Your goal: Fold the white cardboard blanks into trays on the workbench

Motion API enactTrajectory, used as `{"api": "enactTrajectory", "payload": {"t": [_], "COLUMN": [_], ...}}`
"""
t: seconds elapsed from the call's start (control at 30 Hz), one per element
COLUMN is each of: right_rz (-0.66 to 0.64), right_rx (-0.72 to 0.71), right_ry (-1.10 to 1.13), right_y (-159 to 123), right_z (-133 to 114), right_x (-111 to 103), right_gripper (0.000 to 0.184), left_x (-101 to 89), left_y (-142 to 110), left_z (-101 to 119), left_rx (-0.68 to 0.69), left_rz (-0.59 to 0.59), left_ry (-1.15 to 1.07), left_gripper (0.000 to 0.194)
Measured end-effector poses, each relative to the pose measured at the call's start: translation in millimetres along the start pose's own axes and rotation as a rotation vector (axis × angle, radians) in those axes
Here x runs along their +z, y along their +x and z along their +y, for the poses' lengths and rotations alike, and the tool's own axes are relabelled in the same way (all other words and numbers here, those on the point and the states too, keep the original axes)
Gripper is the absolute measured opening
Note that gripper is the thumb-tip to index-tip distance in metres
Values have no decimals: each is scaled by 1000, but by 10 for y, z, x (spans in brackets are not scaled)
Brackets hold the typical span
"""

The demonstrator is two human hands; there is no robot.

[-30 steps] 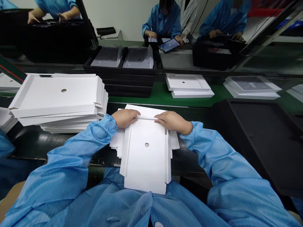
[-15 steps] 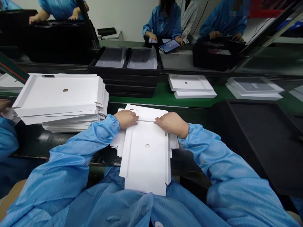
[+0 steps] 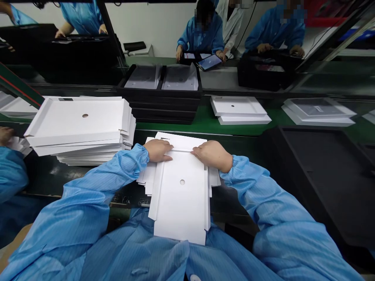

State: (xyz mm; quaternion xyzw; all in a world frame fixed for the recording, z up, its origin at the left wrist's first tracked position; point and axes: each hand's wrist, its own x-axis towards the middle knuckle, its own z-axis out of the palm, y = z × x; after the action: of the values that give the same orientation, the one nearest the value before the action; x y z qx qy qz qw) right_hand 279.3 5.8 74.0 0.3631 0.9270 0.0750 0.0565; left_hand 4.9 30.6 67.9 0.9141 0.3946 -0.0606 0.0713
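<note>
A white cardboard box blank (image 3: 181, 207) with a small round hole in its middle lies lengthwise in front of me, its near flap reaching over my lap. Creases run along its sides and across its far end. At the left end of the far crease, my left hand (image 3: 159, 150) has its fingers on the card, the thumb a little apart from them. My right hand (image 3: 213, 154) pinches the card at the crease's right end, fingertips bent down. Under the blank, more white card pieces (image 3: 149, 171) stick out on both sides.
A tall stack of folded white trays (image 3: 77, 121) stands at left. Black trays (image 3: 161, 105) are piled behind the bench, with white trays (image 3: 238, 106) to their right. A large black tray (image 3: 331, 175) lies at right. Co-workers in blue sit opposite; another person's hand (image 3: 6, 136) shows at far left.
My left thumb has moved away from the fingers, toward me. My right hand stays at the crease. The view has shifted slightly, so the background sits lower.
</note>
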Motion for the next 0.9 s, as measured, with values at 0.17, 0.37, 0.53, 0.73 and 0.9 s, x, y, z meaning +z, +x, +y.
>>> {"api": "enactTrajectory", "payload": {"t": [0.17, 0.37, 0.53, 0.73, 0.9], "right_rz": [60, 25, 29, 67, 49], "right_rx": [51, 60, 21, -28, 37], "right_ry": [43, 94, 40, 0, 53], "right_y": [-53, -94, -122, -152, -142], "right_z": [29, 73, 54, 75, 116], "right_x": [-66, -116, -94, -80, -34], "right_gripper": [51, 44, 47, 44, 48], "left_x": [-39, -100, -116, -89, 109], "left_y": [23, 39, 2, -83, -113], "left_z": [-62, -32, -8, -15, -50], "left_rx": [-204, -238, -53, -100, -319], "left_rz": [66, 111, 168, 122, 196], "left_ry": [-351, -401, -270, -287, -651], "left_gripper": [37, 16, 22, 45, 69]}}
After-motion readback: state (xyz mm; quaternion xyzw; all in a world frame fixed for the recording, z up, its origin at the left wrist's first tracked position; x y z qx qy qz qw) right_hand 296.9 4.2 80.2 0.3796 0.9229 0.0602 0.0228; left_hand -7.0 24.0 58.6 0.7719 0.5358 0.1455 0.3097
